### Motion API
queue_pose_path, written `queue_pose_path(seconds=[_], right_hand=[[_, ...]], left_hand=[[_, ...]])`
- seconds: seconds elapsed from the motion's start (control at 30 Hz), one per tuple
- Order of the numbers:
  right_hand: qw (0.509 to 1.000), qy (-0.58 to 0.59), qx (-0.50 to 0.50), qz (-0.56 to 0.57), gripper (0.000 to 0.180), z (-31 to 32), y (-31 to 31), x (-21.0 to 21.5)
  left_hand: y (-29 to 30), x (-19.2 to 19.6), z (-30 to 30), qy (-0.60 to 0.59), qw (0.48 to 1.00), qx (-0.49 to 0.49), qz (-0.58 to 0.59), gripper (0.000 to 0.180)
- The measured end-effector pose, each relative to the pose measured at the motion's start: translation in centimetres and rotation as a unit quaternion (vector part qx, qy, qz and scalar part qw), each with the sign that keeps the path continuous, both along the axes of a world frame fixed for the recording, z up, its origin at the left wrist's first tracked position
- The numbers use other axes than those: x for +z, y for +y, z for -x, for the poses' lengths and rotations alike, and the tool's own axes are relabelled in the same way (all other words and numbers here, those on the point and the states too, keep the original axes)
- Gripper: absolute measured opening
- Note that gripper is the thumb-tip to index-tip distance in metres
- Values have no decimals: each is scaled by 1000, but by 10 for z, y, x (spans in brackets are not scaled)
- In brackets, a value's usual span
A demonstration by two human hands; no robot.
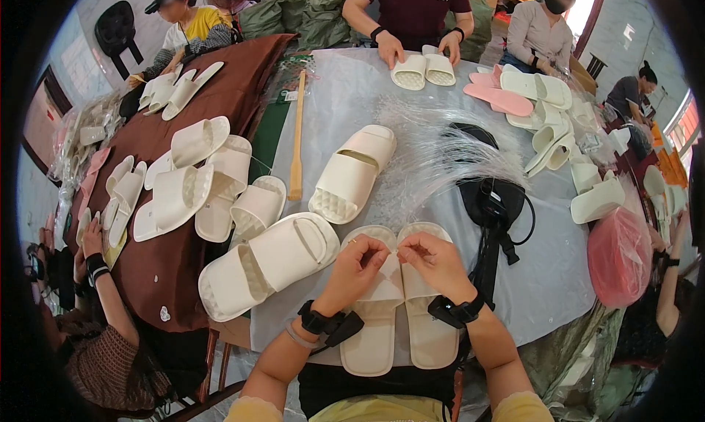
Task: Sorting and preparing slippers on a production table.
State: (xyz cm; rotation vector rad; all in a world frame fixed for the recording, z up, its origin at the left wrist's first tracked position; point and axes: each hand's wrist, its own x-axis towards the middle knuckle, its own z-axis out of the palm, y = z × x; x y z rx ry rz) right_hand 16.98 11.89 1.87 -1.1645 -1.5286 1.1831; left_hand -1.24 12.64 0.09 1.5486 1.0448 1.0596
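Observation:
A pair of cream slippers lies side by side at the table's near edge, the left slipper (367,341) beside the right slipper (433,341), soles down and toes pointing away. My left hand (357,268) is over the left one's strap, thumb and fingertips pinched. Facing it, my right hand (435,264) pinches in the same way above the right one's strap. The fingertips almost meet over the gap between the slippers. Whatever thin thing they hold is too small to make out. Dark devices are strapped to both my wrists.
Loose cream slippers (269,264) lie left of my hands, near a wooden stick (297,139). Clear plastic strands (440,158) spread beyond, beside a black strapped item (493,202). A pink plastic bag (619,257) is at right. Several people work around the table, one handling slippers (424,70) opposite.

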Motion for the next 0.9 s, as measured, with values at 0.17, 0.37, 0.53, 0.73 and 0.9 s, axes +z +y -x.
queue_pose_path(seconds=[0.17, 0.37, 0.53, 0.73, 0.9], right_hand=[[1000, 7, -7, -2, 13, 2, 0, -2], [1000, 4, -7, -1, 12, 1, 1, 0], [1000, 10, -10, 2, 12, 0, 2, -5], [1000, -28, 0, -8, 10, 1, 0, 0], [994, -100, 3, -43, 11, 3, -2, 9]], left_hand=[[-1, 2, 0, 30, 999, -5, -14, 7], [0, 1, 0, 22, 1000, -7, -7, 7], [0, 2, 0, 30, 1000, -6, -4, 7], [0, -1, 0, 19, 1000, -12, 2, 7], [0, 0, 0, 33, 999, -12, -7, 7]])
